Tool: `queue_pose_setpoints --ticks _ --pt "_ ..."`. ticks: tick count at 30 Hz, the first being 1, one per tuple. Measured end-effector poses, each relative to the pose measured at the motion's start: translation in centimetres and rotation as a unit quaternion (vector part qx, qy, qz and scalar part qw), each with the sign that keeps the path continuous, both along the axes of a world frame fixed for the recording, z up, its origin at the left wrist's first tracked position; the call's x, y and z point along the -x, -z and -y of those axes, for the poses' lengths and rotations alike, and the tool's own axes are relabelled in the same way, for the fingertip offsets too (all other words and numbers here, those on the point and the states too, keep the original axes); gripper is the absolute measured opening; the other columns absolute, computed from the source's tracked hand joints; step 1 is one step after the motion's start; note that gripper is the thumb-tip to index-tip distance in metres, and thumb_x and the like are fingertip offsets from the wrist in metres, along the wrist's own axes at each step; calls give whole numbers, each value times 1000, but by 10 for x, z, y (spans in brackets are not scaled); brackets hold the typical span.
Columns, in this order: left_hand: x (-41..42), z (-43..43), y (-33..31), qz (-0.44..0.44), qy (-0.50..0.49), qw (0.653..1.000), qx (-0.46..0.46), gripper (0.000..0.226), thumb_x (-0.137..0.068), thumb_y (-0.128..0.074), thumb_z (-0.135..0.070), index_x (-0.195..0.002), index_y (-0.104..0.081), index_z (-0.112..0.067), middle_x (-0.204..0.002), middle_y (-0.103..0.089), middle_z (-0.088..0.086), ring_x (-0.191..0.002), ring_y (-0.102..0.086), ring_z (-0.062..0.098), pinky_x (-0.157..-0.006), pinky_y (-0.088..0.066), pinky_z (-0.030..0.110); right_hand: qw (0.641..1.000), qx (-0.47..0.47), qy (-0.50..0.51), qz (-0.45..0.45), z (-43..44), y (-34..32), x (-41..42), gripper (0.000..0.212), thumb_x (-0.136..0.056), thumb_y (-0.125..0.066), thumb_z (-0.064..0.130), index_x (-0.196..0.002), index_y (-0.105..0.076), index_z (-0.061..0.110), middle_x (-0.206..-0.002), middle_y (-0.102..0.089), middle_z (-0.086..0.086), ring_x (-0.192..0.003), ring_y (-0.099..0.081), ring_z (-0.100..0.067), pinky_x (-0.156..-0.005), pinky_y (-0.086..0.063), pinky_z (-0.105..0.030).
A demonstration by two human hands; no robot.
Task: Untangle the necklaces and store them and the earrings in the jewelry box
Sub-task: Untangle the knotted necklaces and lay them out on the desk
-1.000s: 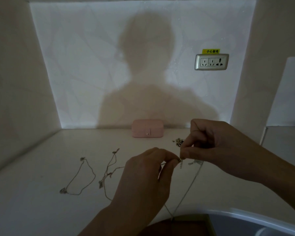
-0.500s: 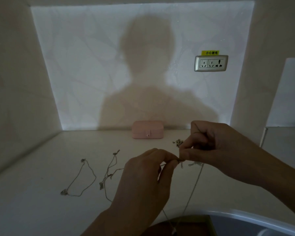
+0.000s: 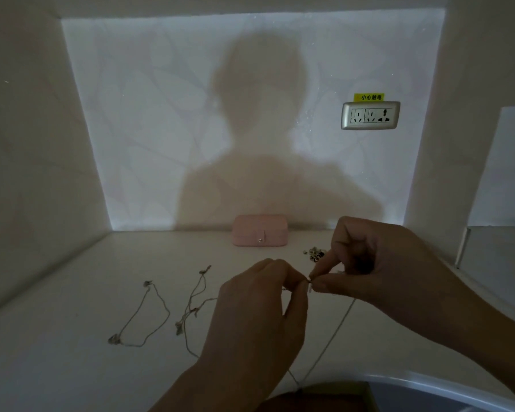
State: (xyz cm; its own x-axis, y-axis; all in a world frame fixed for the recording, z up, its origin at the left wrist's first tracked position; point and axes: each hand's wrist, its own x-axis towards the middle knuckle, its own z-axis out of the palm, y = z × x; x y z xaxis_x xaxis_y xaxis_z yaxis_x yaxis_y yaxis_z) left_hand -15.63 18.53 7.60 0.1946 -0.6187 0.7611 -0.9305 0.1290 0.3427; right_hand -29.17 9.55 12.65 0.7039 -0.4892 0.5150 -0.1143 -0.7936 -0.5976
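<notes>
My left hand [image 3: 259, 310] and my right hand [image 3: 378, 263] meet above the tabletop, each pinching an end of a thin necklace chain [image 3: 336, 328] at its clasp; the chain hangs down in a loop toward the table's front edge. A second necklace [image 3: 144, 316] lies in an open loop at the left. A third necklace [image 3: 192, 304] lies bunched beside it, and part of it runs behind my left hand. Small earrings [image 3: 314, 253] sit in a cluster beyond my right fingers. The pink jewelry box [image 3: 260, 230] stands closed against the back wall.
The pale tabletop [image 3: 72, 337] is boxed in by a side wall on the left and another on the right. A power socket [image 3: 370, 115] is set in the back wall. The table's curved front edge [image 3: 428, 379] runs at the lower right.
Both hands have stayed nearly in place, fingertips working at the clasp. The short end piece that dangled below the fingers is no longer visible.
</notes>
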Motion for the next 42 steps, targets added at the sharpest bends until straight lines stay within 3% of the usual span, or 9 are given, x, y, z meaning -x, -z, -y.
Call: queue_pose_setpoints --ticks 4,10,15,18,24,27,29,32,42 --pt "-1 1 1 11 -8 1000 -19 6 -73 -60 -35 -67 -58 -35 -56 -25 -31 -55 -37 -20 -48 -33 -1 1000 6 5 14 3 3 -2 40 -68 -80 11 -61 -49 35 -70 -72 14 -71 -70 -4 -66 -58 -31" --pt "-4 3 7 3 -22 1000 1 11 -77 -65 -34 -68 -58 -33 -56 -30 -30 -62 -42 -21 -67 -32 -6 997 58 30 -40 11 6 -3 28 -70 -79 25 -65 -54 38 -69 -65 21 -54 -54 -3 -54 -46 -15" --pt "-8 6 -6 -48 -12 998 -32 10 -85 -62 -37 -83 -68 -30 -59 -52 -29 -74 -44 -23 -69 -34 0 988 118 26 -94 19 -3 -3 13 -71 -75 35 -81 -71 43 -71 -65 27 -73 -59 3 -64 -42 -8" --pt "-15 17 -22 -98 22 993 -57 7 -85 -64 -36 -78 -66 -34 -54 -47 -43 -56 -45 -21 -58 -33 0 994 57 5 -88 38 -17 -1 8 -68 -74 35 -76 -76 35 -67 -69 18 -60 -62 0 -59 -46 -10" --pt "-55 63 -21 -207 43 971 -112 11 -81 -69 -33 -71 -71 -28 -74 -67 -17 -53 -51 -14 -53 -35 4 986 -129 -5 -106 80 -19 4 9 -81 -68 21 -76 -75 17 -60 -63 1 -52 -50 -9 -54 -42 -16" --pt "-66 82 -9 -291 64 944 -142 13 -81 -69 -31 -72 -72 -23 -76 -67 -18 -68 -58 -13 -60 -38 3 973 -203 -2 -112 93 0 1 13 -86 -63 15 -82 -73 8 -62 -63 -4 -52 -53 -11 -52 -44 -20" --pt "-69 91 -2 -360 90 916 -153 15 -84 -67 -28 -80 -73 -15 -74 -66 -17 -59 -54 -17 -55 -37 1 962 -246 18 -115 102 12 -2 15 -86 -63 15 -85 -71 3 -63 -62 -6 -49 -51 -12 -48 -41 -20" --pt "-75 103 7 -425 101 881 -181 14 -86 -65 -23 -82 -72 -12 -65 -65 -15 -50 -45 -3 -48 -32 11 951 -284 42 -119 117 26 -6 15 -87 -64 16 -86 -70 2 -63 -61 -6 -46 -49 -11 -44 -39 -20" --pt "-112 159 48 -510 21 844 -164 10 -85 -65 -11 -88 -67 -1 -76 -65 7 -54 -50 10 -41 -41 14 957 -256 90 -101 188 84 -47 13 -87 -66 19 -83 -75 9 -86 -74 -12 -78 -65 -20 -76 -51 -30"
